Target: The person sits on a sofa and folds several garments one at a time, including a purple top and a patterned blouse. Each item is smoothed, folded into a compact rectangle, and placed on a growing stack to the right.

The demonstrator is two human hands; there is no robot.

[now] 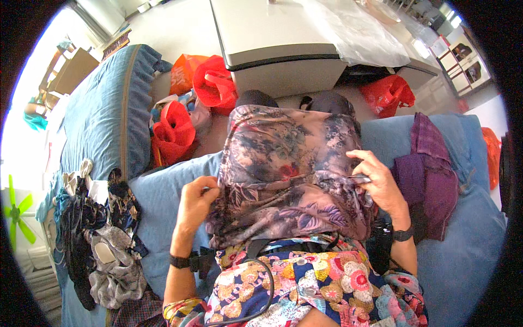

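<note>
A dark floral-print garment of thin, silky fabric lies spread over my lap, with its lower part folded and bunched near my waist. My left hand pinches the garment's left edge between thumb and fingertips. On the other side, my right hand grips a fold of the same fabric by the right edge, its index finger stretched out over the cloth. Both wrists wear black bands.
I sit on a blue-covered sofa. Purple cloths lie at my right; a pile of clothes lies at my left. Red bags stand on the floor near a white table partly covered by plastic sheeting.
</note>
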